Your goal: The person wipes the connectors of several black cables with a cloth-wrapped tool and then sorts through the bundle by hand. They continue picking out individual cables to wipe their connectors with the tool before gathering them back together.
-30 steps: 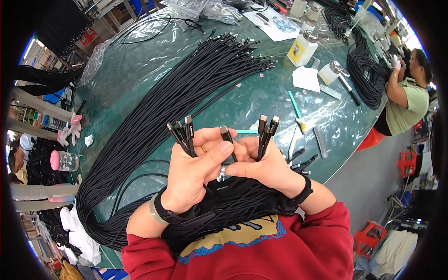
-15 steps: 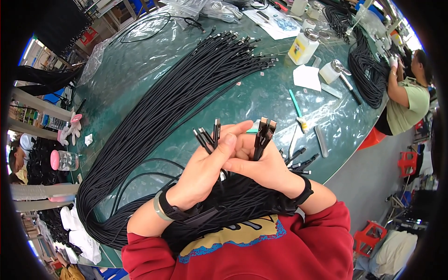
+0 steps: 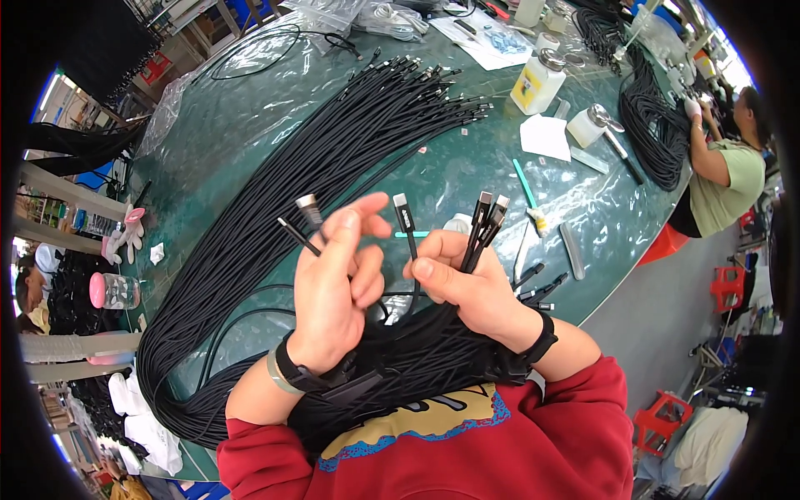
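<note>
My left hand (image 3: 329, 283) is closed on a few black USB cables (image 3: 298, 237); their plugs poke out beyond the thumb, one smeared by motion. To its right, my right hand (image 3: 475, 287) grips several more black USB cables (image 3: 485, 227), plugs upward. Between its thumb and forefinger it pinches a single cable, whose plug (image 3: 403, 213) stands upright in the gap between the hands. The cables run down into a dark bundle (image 3: 408, 350) across my lap. Beyond my hands a long bundle of black cables (image 3: 308, 158) curves over the green table (image 3: 225, 108).
A white bottle (image 3: 537, 82) and a second bottle (image 3: 588, 127) with metal tops stand at the far right, near a white paper (image 3: 546, 137). A green-handled brush (image 3: 527, 187) and a metal strip (image 3: 572, 252) lie closer. A co-worker (image 3: 729, 167) handles cables on the right.
My hands have moved apart, the left one going left with its cables. One cable now stands alone, pinched in my right hand's fingertips.
</note>
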Tool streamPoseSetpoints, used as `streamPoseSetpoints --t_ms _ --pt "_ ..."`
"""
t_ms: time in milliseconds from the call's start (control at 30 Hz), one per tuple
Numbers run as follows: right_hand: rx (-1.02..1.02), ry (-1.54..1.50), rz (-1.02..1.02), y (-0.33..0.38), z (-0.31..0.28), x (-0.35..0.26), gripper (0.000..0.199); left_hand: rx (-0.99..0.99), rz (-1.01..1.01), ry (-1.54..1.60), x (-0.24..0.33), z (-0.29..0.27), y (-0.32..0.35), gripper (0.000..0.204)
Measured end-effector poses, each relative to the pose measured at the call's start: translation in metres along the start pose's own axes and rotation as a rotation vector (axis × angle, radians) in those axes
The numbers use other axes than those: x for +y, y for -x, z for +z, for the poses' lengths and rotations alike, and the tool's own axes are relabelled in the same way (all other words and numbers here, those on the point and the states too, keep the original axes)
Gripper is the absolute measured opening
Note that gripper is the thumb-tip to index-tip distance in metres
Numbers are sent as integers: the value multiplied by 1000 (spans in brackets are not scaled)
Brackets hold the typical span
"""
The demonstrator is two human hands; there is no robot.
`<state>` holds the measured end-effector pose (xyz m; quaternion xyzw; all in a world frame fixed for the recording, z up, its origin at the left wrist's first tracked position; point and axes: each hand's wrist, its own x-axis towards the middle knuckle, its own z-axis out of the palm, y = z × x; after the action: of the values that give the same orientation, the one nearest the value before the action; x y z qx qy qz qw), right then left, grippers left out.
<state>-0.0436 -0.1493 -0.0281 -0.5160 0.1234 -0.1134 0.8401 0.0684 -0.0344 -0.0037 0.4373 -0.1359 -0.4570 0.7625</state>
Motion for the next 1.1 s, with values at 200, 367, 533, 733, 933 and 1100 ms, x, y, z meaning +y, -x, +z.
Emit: streamPoseSetpoints --t_ms 200,367,533,733,933,1100 --pt "-142 -38 15 3 2 -1 16 18 26 -341 0 12 12 28" --pt "-199 -63 18 4 0 0 15 42 38 -301 2 16 14 26" --pt "-151 -11 -10 7 1 2 15 31 49 -365 3 14 15 28" --pt "-154 80 65 8 0 -3 11 -36 -34 -245 10 15 17 29" --pt "-141 162 89 6 -6 3 13 -74 -69 -235 11 14 18 29" --pt "-101 149 50 5 -2 3 14 -74 -81 -236 9 16 17 32"
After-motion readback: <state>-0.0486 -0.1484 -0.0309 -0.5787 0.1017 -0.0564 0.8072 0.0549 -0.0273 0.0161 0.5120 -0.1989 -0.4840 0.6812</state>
